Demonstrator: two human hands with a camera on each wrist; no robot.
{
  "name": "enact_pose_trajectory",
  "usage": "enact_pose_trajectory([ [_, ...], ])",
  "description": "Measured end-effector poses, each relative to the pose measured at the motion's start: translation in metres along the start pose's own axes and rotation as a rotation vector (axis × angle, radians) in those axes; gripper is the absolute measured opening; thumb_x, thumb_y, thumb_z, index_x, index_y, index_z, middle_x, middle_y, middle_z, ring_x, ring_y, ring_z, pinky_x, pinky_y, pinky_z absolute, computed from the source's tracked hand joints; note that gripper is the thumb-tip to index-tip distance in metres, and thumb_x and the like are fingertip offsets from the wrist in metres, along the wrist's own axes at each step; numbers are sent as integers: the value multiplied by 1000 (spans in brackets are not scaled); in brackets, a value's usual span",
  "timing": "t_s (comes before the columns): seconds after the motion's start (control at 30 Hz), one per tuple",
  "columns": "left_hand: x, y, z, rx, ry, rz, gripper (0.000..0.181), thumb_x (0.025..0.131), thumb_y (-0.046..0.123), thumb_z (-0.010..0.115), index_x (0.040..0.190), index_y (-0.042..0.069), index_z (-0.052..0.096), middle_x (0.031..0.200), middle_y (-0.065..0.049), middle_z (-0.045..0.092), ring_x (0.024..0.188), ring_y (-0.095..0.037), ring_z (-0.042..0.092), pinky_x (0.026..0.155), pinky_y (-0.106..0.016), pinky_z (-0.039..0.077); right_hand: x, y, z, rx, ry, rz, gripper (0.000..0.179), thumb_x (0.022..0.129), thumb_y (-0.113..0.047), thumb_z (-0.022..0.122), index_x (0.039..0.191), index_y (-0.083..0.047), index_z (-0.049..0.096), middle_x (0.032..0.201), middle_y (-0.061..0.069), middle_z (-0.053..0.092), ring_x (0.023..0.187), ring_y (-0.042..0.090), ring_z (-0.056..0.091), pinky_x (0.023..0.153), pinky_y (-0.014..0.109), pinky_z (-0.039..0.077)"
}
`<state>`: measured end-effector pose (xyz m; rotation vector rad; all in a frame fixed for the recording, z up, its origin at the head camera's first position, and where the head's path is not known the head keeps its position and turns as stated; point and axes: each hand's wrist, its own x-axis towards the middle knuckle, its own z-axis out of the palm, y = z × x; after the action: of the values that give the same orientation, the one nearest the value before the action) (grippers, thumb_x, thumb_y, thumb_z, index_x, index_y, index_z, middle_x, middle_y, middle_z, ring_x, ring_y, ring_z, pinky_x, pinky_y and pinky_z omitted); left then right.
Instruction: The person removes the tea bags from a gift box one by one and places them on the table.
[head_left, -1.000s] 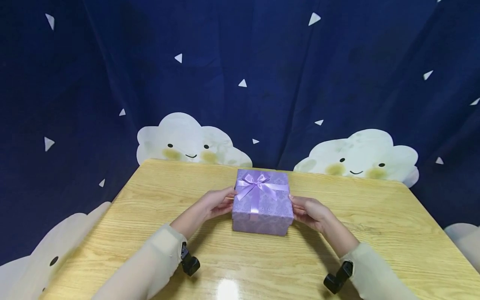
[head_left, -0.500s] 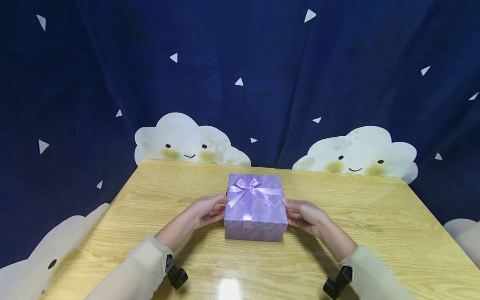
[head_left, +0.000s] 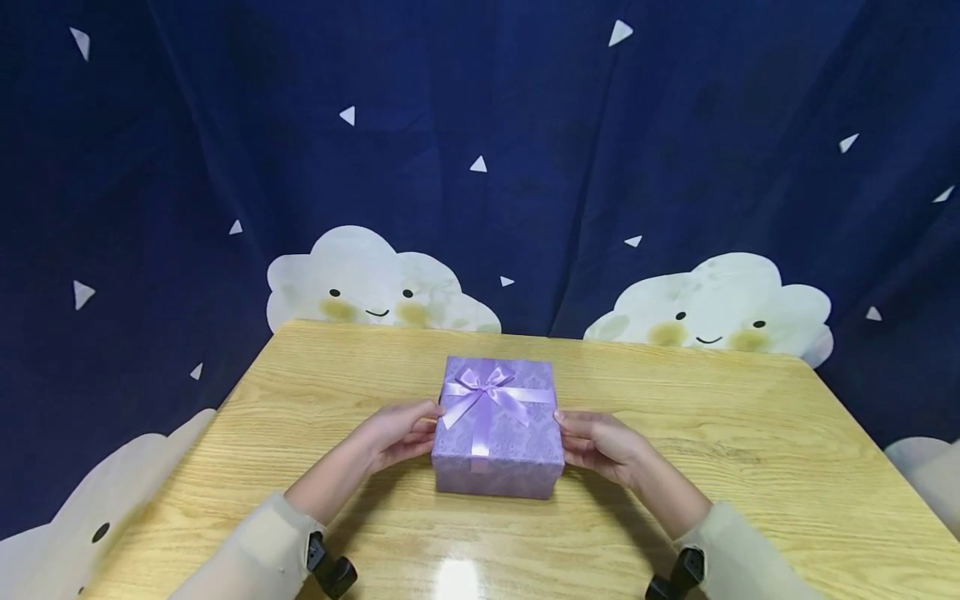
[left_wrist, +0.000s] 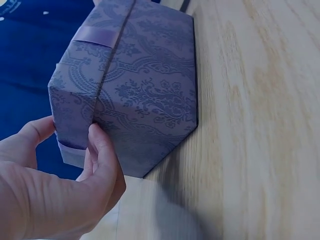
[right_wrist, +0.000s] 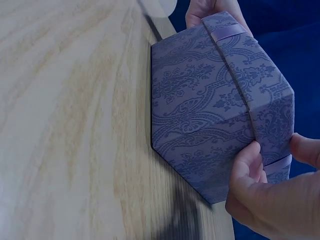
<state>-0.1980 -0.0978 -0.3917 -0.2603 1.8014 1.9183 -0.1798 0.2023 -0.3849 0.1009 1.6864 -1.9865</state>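
A lavender patterned gift box [head_left: 521, 433] with a satin bow [head_left: 486, 389] on its lid sits upright on the wooden table [head_left: 720, 442]. My left hand [head_left: 397, 433] holds its left side, thumb at the lid's upper edge. From the opposite side my right hand [head_left: 600, 446] holds it in the same way. In the left wrist view, a fingertip meets the seam below the lid [left_wrist: 75, 107]; the right wrist view shows the right fingertips at that seam too. The lid is closed over the base [right_wrist: 190, 100], and the inside is hidden.
A dark blue curtain [head_left: 420, 192] with white triangles and smiling clouds hangs behind the table's far edge. Each cream sleeve carries a black wrist camera, the left camera [head_left: 332, 568] and the right camera [head_left: 675, 575]. Bare tabletop lies on both sides of the box.
Both hands have brought the box towards me and slightly left across the table, keeping hold of its sides. Its lid has stayed closed.
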Motion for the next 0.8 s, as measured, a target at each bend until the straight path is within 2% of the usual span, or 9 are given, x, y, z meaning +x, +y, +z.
enact_pose_trajectory([
  [0.23, -10, 0, -6, 19, 0, -8, 52, 87, 18, 61, 128, -11, 47, 83, -2, 66, 72, -7, 63, 73, -18, 58, -5, 1, 10, 2, -14, 25, 43, 97, -18, 56, 126, 9, 39, 87, -3, 63, 84, 6, 62, 81, 20, 56],
  [0.37, -12, 3, -8, 35, -9, -1, 52, 86, 17, 62, 127, -12, 47, 84, -2, 66, 73, -7, 63, 75, -19, 58, -6, 0, 11, 32, -12, 30, 26, 96, -15, 56, 114, 3, 48, 86, -2, 64, 83, 7, 63, 80, 21, 56],
  [0.5, -13, 2, -9, 47, -19, 3, 52, 86, 17, 62, 126, -12, 47, 85, -3, 66, 74, -8, 64, 76, -20, 58, -7, 0, 11, 51, -44, 42, 6, 97, -13, 54, 97, -8, 57, 84, -2, 66, 82, 7, 64, 80, 22, 56],
  [0.8, -12, -1, -12, 35, -24, 9, 47, 86, 16, 61, 123, -11, 50, 78, 0, 66, 71, -7, 64, 72, -18, 58, -7, -3, 13, 50, -49, 56, 14, 96, -11, 53, 86, -13, 62, 81, -3, 66, 78, 6, 64, 78, 21, 56],
])
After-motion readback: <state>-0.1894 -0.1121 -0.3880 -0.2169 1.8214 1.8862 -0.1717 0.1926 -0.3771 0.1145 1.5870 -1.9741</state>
